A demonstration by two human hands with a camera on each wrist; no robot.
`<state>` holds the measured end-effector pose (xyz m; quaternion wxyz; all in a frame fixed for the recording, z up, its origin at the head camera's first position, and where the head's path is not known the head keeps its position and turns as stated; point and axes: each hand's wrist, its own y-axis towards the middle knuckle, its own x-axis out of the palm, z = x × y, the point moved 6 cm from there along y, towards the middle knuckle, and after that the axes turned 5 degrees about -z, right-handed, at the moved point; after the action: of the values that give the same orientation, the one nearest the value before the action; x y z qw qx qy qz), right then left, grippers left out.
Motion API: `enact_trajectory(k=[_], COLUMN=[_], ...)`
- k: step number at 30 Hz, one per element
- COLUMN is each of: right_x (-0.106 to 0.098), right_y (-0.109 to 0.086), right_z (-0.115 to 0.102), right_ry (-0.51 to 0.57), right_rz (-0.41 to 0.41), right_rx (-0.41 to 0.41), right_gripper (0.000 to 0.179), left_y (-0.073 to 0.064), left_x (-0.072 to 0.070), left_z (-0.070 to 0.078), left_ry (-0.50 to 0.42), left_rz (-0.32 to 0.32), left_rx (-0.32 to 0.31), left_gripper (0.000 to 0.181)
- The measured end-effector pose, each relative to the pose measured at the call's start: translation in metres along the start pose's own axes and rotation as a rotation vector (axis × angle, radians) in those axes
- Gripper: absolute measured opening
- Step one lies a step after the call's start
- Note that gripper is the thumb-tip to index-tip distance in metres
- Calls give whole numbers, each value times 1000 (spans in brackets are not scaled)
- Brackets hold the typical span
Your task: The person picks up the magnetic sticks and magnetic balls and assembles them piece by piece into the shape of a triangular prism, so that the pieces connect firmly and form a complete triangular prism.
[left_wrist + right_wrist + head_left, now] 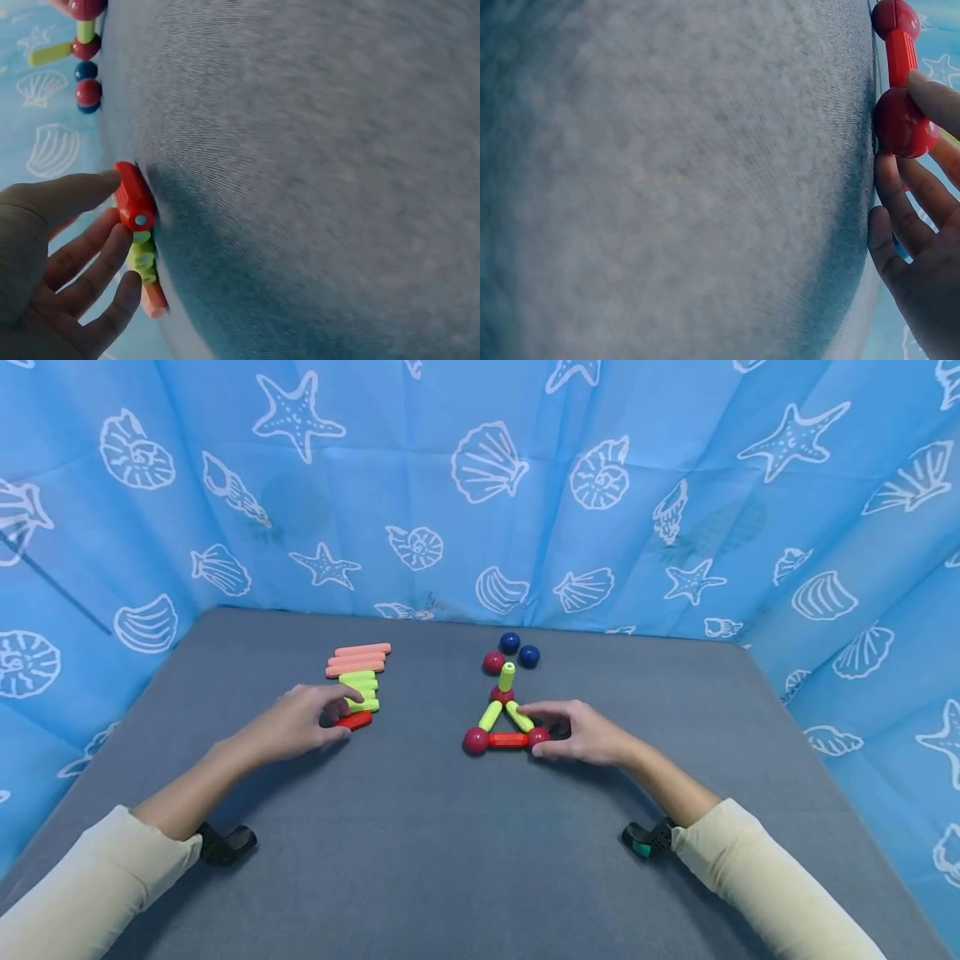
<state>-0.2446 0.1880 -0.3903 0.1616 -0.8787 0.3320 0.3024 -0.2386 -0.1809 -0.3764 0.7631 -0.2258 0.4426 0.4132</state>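
Note:
My right hand [581,732] holds the near right red ball [904,124] of a triangle, thumb on the near side and forefinger by a yellow-green rod [519,717]. A red rod [508,740] joins this ball to the near left red ball [476,741]. Yellow-green rods run to a third red ball [496,695], which bears another rod [507,677] standing up. On the left, my left hand [298,718] pinches a loose red rod [133,196] lying on the table; the thumb touches one end and fingers lie at its other side.
Beyond the left hand, several yellow-green rods [358,677] and salmon rods [360,658] lie in a row. Behind the triangle sit a loose red ball [493,662] and two blue balls [510,643]. A blue shell-print curtain [420,460] borders the grey table [420,860].

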Motion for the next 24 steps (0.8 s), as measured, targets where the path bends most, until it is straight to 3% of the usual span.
enact_trajectory(k=[6, 11, 17, 24], right_x=[-1, -1, -1, -1], right_y=[-1, 0, 1, 1], right_z=[2, 2, 1, 4], right_ry=[-4, 5, 1, -7], right_rz=[-2, -12, -16, -15], right_rx=[-6, 10, 2, -6], right_gripper=[61, 62, 62, 61], left_y=[4, 14, 36, 64], left_x=[6, 15, 24, 38], left_z=[2, 15, 44, 84], left_ry=[37, 15, -191, -367], left_rz=[-32, -35, 17, 1], left_rx=[-24, 25, 118, 201], left_gripper=[42, 45, 49, 45])
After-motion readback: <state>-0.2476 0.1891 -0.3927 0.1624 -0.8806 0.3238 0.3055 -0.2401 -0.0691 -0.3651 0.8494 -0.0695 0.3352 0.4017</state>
